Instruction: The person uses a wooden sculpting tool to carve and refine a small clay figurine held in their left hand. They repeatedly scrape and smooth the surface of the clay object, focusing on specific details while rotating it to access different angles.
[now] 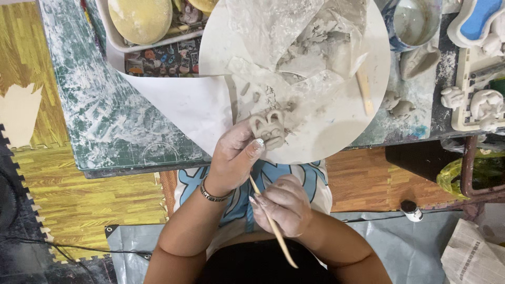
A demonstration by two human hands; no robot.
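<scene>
1. The left hand (231,158) pinches a small grey clay figure (268,129) between thumb and fingertips, holding it just above the near edge of the round white board (363,126)
2. The right hand (281,205) is curled around a thin wooden modelling stick (271,223), gripped like a pen; its upper tip points toward the left thumb, its lower end runs past the wrist
3. The figure has two looped, ear-like parts on top and looks like damp, unfired clay, so I judge it light, soft and easily dented; thin loops would likely bend or tear under pressure
4. The safest hold seems to be the thicker lower body, where the left fingers (255,144) already sit, with light pressure and the loops left free
5. Both hands carry a grey clay film, so the surface may be a little slippery
6. On the board lie crumpled clear plastic (284,31), clay scraps (252,97) and a flat wooden stick (364,92)
7. Beyond it stand a cup of cloudy water (415,21) and other small clay figures (397,105) on a smeared green cutting mat (105,105)
8. A small dark bottle (411,210) lies on the floor to the right
</scene>
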